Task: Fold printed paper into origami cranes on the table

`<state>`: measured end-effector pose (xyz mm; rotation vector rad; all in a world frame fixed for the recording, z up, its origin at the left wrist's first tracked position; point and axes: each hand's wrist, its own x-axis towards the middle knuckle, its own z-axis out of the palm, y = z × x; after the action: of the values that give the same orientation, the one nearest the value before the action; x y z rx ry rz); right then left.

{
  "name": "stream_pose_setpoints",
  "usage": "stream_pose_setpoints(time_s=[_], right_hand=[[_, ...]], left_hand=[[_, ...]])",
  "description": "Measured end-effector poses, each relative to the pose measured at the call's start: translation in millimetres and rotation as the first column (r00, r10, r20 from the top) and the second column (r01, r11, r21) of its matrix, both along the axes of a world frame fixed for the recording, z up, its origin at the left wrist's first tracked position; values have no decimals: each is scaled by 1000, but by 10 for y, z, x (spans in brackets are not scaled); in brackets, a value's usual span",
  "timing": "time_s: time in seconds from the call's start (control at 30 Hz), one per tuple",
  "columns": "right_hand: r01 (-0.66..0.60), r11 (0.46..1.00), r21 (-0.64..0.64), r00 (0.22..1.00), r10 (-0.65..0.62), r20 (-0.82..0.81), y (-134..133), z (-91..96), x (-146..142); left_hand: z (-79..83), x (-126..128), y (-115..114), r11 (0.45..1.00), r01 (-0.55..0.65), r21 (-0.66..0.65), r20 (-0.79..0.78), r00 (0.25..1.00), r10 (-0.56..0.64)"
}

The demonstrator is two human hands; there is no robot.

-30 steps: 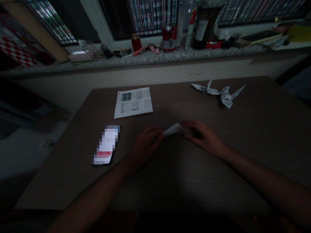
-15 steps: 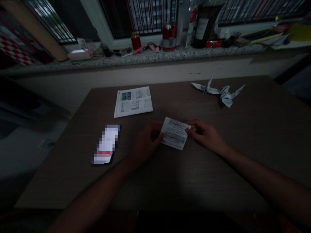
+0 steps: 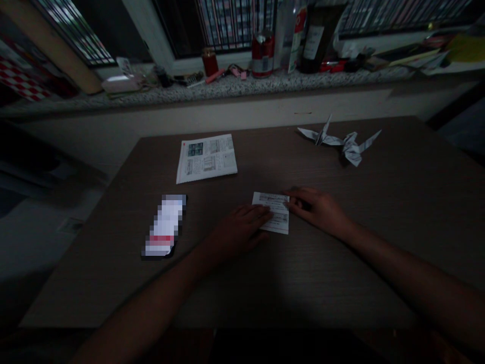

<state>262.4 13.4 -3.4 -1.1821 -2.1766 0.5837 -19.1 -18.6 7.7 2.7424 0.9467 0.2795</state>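
Note:
A small folded square of printed paper [image 3: 279,205] lies on the dark wooden table in front of me. My left hand [image 3: 244,226] rests flat on its left part, fingers stretched out across the print. At the right edge, my right hand [image 3: 316,206] pinches the upper right corner between thumb and fingers. Farther back on the right stand two folded paper cranes [image 3: 352,149], made of similar printed paper. A larger folded printed sheet [image 3: 207,159] lies at the back left of the table.
A phone [image 3: 165,225] with a lit, blurred screen lies left of my left hand. Behind the table runs a speckled stone sill [image 3: 227,90] crowded with a red can [image 3: 262,55], a dark tube [image 3: 318,43] and other small items.
The paper square has turned slightly and now lies flatter on the table. My left hand has gone from gripping its left edge to lying over it; the right hand stays at the right edge.

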Motion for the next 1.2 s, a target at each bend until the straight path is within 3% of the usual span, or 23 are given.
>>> stream_pose_setpoints(time_s=[0.1, 0.2, 0.37, 0.73, 0.9, 1.2], right_hand=[[-68, 996, 54, 997, 67, 23, 6, 26, 63], [-213, 974, 78, 977, 209, 49, 2, 23, 115], [-335, 934, 123, 942, 329, 63, 15, -35, 134], [-303, 949, 86, 953, 304, -3, 31, -53, 135], [-229, 973, 21, 970, 230, -84, 27, -11, 109], [-118, 992, -40, 992, 116, -55, 48, -9, 9]], left_hand=[[31, -6, -12, 999, -47, 13, -30, 998, 47], [48, -11, -24, 996, -89, 21, -27, 996, 90], [-4, -10, -14, 994, -113, -7, 67, 991, 113], [24, -33, -15, 999, -43, 7, 75, 996, 42], [33, -8, -26, 1000, 2, -27, 44, 999, 0], [15, 32, -73, 997, 71, -32, 62, 996, -69]])
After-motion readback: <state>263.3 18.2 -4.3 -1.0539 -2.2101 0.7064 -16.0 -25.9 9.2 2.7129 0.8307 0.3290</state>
